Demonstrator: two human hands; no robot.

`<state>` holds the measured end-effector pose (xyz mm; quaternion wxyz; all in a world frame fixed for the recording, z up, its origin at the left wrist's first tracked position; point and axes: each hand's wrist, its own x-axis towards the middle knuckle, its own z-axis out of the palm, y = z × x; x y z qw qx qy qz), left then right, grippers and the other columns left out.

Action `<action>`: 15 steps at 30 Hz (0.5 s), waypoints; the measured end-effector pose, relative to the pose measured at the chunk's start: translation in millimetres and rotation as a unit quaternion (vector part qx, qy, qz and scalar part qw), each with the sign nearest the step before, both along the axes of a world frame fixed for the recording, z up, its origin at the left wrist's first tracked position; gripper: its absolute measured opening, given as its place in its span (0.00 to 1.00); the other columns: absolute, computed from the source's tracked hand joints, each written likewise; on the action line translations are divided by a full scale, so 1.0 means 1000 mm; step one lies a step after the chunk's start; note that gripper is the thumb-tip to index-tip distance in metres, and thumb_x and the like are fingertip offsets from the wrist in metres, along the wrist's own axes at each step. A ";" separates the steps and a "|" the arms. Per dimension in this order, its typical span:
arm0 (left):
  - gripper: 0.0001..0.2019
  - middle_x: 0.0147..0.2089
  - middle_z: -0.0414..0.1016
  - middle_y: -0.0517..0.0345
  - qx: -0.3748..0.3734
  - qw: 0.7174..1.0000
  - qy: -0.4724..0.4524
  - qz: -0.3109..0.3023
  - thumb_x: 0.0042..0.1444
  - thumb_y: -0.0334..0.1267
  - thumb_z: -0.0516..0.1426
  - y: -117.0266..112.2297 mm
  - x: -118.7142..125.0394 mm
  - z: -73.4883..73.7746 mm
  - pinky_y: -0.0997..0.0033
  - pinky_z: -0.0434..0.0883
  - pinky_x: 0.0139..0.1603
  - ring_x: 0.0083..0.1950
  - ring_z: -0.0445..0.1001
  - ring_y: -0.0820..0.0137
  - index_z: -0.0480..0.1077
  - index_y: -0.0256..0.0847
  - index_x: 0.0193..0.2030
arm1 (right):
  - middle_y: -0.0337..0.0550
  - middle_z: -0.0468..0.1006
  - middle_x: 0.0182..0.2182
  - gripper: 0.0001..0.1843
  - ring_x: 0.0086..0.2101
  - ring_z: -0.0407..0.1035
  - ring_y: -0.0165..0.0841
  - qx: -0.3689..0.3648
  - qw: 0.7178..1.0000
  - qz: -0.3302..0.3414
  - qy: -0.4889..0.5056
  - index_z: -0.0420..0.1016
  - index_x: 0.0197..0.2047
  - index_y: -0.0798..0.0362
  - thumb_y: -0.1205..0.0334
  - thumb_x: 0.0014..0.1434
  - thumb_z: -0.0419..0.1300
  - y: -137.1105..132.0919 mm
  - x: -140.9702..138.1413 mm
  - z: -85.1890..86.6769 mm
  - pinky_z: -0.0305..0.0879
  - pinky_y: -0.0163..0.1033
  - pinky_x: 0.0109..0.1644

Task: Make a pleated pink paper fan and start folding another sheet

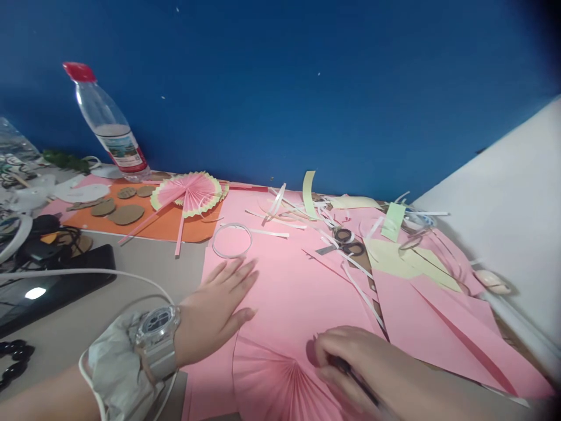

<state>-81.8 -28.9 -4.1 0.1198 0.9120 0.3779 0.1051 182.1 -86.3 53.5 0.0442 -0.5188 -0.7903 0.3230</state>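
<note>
My left hand point(221, 313) lies flat on a pink paper sheet point(280, 286), its fingers stretched toward a thin pale ring point(232, 241). A watch point(156, 327) and a grey scrunchie point(116, 356) are on that wrist. My right hand point(346, 359) is closed around a dark pen point(357, 383); its tip is hidden under the fingers. Beneath and left of this hand spreads a pleated pink paper fan point(284, 383), cut off by the lower frame edge. Farther off, black-handled scissors point(344, 241) rest among thin paper strips.
A red-capped bottle point(107, 126) leans near the blue wall point(280, 88). Pink fans with yellow-green edging point(190, 193) and cardboard discs point(126, 214) lie on orange paper point(162, 231). A black phone point(56, 286) and cable are at left, folded pink paper point(438, 327) at right.
</note>
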 end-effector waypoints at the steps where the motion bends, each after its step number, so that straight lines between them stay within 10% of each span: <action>1: 0.27 0.72 0.49 0.47 0.002 0.999 -0.010 0.033 0.67 0.43 0.46 0.000 0.000 0.000 0.50 0.54 0.70 0.73 0.46 0.58 0.51 0.34 0.69 | 0.34 0.71 0.23 0.08 0.25 0.62 0.28 -0.015 1.000 -0.002 -0.004 0.63 0.24 0.51 0.68 0.54 0.52 0.004 0.004 0.000 0.58 0.32 0.31; 10: 0.21 0.62 0.64 0.47 -0.010 0.991 -0.077 0.107 0.66 0.39 0.46 0.000 0.002 0.008 0.54 0.65 0.62 0.62 0.63 0.62 0.56 0.38 0.64 | 0.35 0.71 0.25 0.13 0.25 0.64 0.28 -0.050 0.992 -0.117 -0.004 0.66 0.31 0.50 0.54 0.64 0.49 0.025 0.011 0.000 0.57 0.32 0.29; 15: 0.27 0.70 0.56 0.51 -0.002 0.997 -0.077 -0.015 0.65 0.46 0.49 -0.001 0.001 0.010 0.55 0.54 0.69 0.71 0.50 0.61 0.51 0.41 0.68 | 0.41 0.78 0.34 0.11 0.36 0.73 0.32 0.086 0.989 -0.080 0.091 0.72 0.36 0.50 0.60 0.65 0.50 0.025 -0.003 -0.021 0.67 0.37 0.43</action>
